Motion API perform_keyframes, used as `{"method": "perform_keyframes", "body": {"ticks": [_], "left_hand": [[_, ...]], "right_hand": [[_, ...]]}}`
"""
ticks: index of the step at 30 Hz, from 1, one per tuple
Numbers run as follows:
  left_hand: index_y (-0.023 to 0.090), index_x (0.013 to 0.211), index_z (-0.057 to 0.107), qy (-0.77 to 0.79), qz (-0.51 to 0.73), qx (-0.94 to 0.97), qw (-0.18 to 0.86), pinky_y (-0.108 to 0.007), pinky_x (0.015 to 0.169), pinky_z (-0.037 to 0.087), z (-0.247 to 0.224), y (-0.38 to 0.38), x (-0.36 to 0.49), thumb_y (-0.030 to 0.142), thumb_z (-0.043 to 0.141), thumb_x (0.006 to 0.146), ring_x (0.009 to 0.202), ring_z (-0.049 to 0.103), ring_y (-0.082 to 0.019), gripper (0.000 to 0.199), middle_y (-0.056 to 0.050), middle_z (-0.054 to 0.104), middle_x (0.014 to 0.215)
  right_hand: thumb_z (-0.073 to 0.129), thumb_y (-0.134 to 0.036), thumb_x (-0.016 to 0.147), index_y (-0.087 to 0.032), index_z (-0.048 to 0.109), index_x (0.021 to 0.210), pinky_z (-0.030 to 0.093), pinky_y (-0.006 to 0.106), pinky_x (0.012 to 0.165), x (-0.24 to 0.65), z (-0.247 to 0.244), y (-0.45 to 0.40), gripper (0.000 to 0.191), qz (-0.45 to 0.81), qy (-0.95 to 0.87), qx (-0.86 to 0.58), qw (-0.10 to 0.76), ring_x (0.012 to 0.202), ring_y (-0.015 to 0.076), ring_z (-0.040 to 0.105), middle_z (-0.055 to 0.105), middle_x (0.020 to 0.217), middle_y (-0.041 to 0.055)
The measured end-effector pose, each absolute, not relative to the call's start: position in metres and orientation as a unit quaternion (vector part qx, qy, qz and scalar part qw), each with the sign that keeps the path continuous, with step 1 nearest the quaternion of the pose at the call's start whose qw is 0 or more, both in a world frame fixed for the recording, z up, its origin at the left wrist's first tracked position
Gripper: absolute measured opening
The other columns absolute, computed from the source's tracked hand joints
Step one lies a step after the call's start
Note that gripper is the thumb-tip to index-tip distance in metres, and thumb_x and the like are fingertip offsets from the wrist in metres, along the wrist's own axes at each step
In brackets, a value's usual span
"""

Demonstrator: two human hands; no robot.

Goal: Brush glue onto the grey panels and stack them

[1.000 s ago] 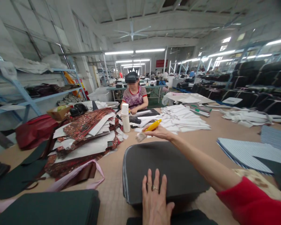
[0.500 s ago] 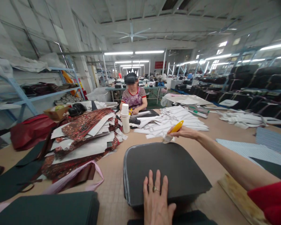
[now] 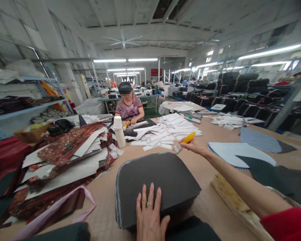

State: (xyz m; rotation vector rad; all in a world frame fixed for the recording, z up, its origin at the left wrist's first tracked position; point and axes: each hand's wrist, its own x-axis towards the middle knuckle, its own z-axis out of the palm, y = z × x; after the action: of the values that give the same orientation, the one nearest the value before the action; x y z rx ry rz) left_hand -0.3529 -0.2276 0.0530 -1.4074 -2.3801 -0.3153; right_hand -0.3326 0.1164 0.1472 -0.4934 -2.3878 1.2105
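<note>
A thick stack of dark grey sheets (image 3: 150, 174) with rounded corners lies before me, a whitish film along its left and far edges. My left hand (image 3: 150, 211), a ring on one finger, rests flat on its near part with the fingers spread. My right hand (image 3: 188, 146) grips a brush (image 3: 189, 137) by its yellow handle. The pale bristles point down and left, just beyond the far right edge of the stack, apart from it. White strips (image 3: 170, 130) lie behind the brush on the brown tabletop (image 3: 107, 201).
At left is a heap of patterned red-brown pieces (image 3: 72, 147), with a pink strap (image 3: 90, 197) nearer me. White cups (image 3: 119, 132) stand stacked beyond. Across the table a co-worker (image 3: 129, 107) sits. Striped blue pieces (image 3: 238, 154) and a wooden board (image 3: 233, 204) lie at right.
My view has turned right, so the scene sits further left. The brush has moved from the stack's far edge to just off it, rightward. My left hand stays on the stack.
</note>
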Motion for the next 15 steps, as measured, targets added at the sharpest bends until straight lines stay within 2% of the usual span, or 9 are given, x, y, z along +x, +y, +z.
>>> {"method": "perform_keyframes", "body": {"ticks": [4,8,15], "left_hand": [[0.029,0.143,0.018,-0.838,-0.09,-0.501,0.197,-0.048,0.099,0.04,0.055,-0.228,-0.352,0.023,0.054,0.074,0.131,0.035,-0.032,0.078,-0.004,0.03,0.147],[0.027,0.143,0.019,-0.838,-0.067,-0.497,0.214,-0.047,0.099,0.04,0.058,-0.227,-0.351,0.024,0.052,0.077,0.131,0.035,-0.032,0.074,-0.005,0.031,0.147],[0.028,0.142,0.023,-0.84,-0.08,-0.495,0.208,-0.048,0.099,0.041,0.062,-0.227,-0.349,0.023,0.05,0.079,0.132,0.035,-0.031,0.069,-0.003,0.034,0.146]], "right_hand": [[0.055,-0.051,0.07,-0.016,0.065,0.083,0.041,0.027,0.051,-0.337,0.142,0.109,0.039,0.421,-0.848,-0.199,0.255,0.056,0.0155,0.052,0.062,0.067,0.0038],[0.055,-0.046,0.068,-0.018,0.066,0.076,0.044,0.029,0.057,-0.339,0.13,0.093,0.032,0.407,-0.841,-0.223,0.277,0.061,0.0191,0.059,0.066,0.07,0.0045],[0.051,-0.04,0.073,-0.021,0.067,0.079,0.045,0.031,0.066,-0.285,0.121,0.075,0.025,0.369,-0.836,-0.274,0.299,0.072,0.0226,0.065,0.07,0.076,0.0035]]}}
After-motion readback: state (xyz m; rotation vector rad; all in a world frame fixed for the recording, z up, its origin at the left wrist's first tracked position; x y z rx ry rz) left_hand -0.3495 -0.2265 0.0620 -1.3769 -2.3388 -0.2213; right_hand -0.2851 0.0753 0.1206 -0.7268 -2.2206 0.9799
